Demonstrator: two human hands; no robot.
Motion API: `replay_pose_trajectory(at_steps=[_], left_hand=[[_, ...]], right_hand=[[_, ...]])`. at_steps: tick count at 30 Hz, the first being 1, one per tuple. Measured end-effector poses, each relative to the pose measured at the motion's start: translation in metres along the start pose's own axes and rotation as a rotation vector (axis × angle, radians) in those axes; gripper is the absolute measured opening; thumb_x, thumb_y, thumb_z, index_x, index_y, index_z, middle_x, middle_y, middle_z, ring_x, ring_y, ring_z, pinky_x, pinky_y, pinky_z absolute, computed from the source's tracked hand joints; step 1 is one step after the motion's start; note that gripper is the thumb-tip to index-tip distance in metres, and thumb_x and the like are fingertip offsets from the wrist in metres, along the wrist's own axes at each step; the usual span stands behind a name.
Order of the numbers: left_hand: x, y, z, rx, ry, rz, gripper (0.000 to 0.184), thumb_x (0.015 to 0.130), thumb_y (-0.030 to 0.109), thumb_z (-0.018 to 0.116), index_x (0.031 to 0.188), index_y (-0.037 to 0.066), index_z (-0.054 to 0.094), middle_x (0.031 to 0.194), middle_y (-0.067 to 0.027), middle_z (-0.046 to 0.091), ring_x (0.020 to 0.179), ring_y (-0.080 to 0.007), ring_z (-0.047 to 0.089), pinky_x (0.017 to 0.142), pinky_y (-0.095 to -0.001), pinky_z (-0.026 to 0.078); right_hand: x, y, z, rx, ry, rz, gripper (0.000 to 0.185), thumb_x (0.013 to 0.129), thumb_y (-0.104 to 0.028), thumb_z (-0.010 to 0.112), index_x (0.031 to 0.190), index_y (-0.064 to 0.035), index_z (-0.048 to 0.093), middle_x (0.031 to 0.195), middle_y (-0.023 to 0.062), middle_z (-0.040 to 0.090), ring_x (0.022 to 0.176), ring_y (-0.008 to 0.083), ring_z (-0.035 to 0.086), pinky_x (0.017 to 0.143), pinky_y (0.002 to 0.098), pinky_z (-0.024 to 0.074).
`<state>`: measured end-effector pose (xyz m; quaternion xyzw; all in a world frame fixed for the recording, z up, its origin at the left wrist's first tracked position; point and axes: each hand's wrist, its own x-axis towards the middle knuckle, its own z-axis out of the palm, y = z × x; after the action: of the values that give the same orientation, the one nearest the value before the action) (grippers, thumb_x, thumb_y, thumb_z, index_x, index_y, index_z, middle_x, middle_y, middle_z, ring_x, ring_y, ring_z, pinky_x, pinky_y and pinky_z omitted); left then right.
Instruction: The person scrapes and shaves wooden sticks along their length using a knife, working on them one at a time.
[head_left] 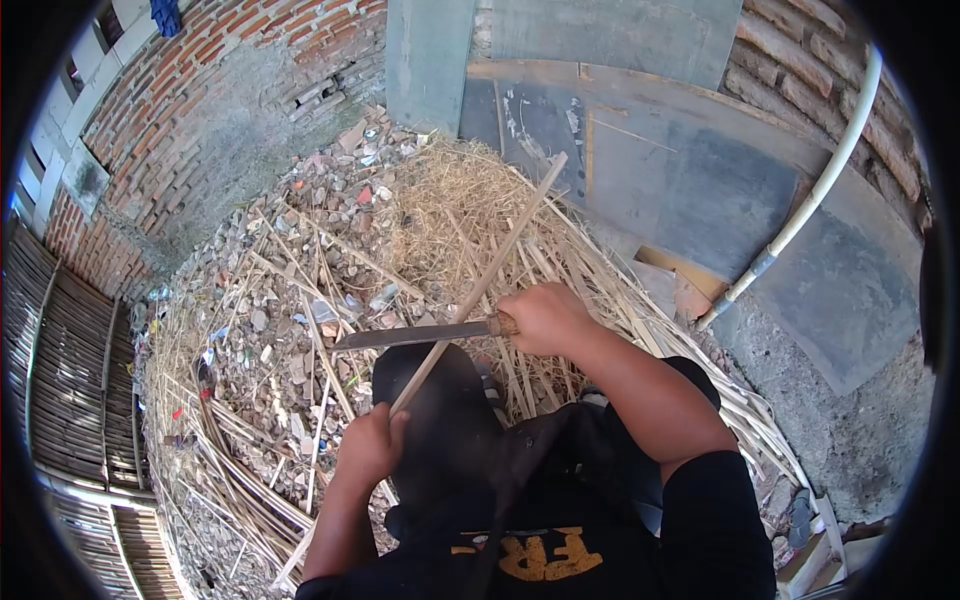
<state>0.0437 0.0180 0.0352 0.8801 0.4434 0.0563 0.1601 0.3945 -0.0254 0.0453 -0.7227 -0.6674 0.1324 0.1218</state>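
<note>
My left hand (370, 446) is closed around the lower end of a long, pale bamboo strip (510, 240), which slants up and away to the right. In my right hand (546, 318) is the wooden handle of a machete (412, 335), its long dark blade pointing left. The blade crosses the strip above my left knee; whether its edge touches the strip I cannot tell. Below and beyond my hands, a heap of fine shavings (450, 200) and loose split strips (600, 285) covers the ground.
Rubble and broken stones (290, 330) spread to the left. A bundle of bamboo strips (240, 470) lies near my left arm. Brick walls (220, 110) rise behind, grey panels (690, 170) lean at right beside a white pipe (820, 190), and a bamboo screen (70, 350) stands far left.
</note>
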Motion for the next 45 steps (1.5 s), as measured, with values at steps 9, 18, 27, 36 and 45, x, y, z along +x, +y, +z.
replay_pose_trajectory(at_steps=[9, 18, 27, 36, 45], left_hand=[[0.000, -0.004, -0.007, 0.018, -0.016, 0.013, 0.034, 0.103, 0.031, 0.062, 0.088, 0.001, 0.058, 0.074, -0.0284, 0.067, 0.074, -0.0523, 0.066, 0.069, -0.0605, 0.053], [0.003, -0.001, -0.005, 0.024, -0.012, 0.014, 0.034, 0.103, 0.031, 0.064, 0.087, 0.002, 0.058, 0.074, -0.0277, 0.067, 0.073, -0.0515, 0.067, 0.067, -0.0601, 0.053], [-0.002, -0.006, 0.000, 0.050, 0.026, 0.032, 0.033, 0.102, 0.031, 0.064, 0.087, 0.002, 0.057, 0.074, -0.0278, 0.067, 0.072, -0.0510, 0.067, 0.065, -0.0600, 0.053], [0.001, 0.002, 0.000, 0.067, 0.034, 0.044, 0.032, 0.102, 0.030, 0.064, 0.088, 0.002, 0.057, 0.073, -0.0268, 0.067, 0.070, -0.0502, 0.067, 0.064, -0.0595, 0.053], [-0.001, -0.006, -0.001, 0.082, 0.039, 0.032, 0.033, 0.102, 0.032, 0.064, 0.088, 0.003, 0.058, 0.071, -0.0267, 0.066, 0.071, -0.0507, 0.067, 0.066, -0.0602, 0.053]], right_hand=[[0.020, 0.080, 0.010, 0.198, 0.238, 0.286, 0.021, 0.080, -0.021, 0.071, 0.097, -0.0093, 0.073, 0.091, 0.0191, 0.074, 0.091, 0.0397, 0.073, 0.084, 0.0507, 0.0580], [0.001, 0.008, -0.005, 0.057, -0.081, 0.087, 0.022, 0.078, -0.019, 0.071, 0.098, -0.0087, 0.074, 0.093, 0.0173, 0.074, 0.093, 0.0388, 0.073, 0.085, 0.0505, 0.0575], [0.014, 0.047, 0.006, 0.184, 0.081, 0.293, 0.029, 0.080, -0.018, 0.070, 0.108, -0.0094, 0.075, 0.098, 0.0174, 0.075, 0.095, 0.0387, 0.073, 0.086, 0.0507, 0.0577], [0.001, 0.012, -0.008, 0.122, -0.031, 0.116, 0.028, 0.079, -0.018, 0.070, 0.105, -0.0090, 0.075, 0.094, 0.0202, 0.074, 0.094, 0.0398, 0.072, 0.085, 0.0508, 0.0577], [0.018, 0.071, 0.004, 0.272, 0.117, 0.373, 0.032, 0.078, -0.016, 0.069, 0.108, -0.0040, 0.075, 0.104, 0.0233, 0.075, 0.099, 0.0419, 0.071, 0.089, 0.0492, 0.0574]])
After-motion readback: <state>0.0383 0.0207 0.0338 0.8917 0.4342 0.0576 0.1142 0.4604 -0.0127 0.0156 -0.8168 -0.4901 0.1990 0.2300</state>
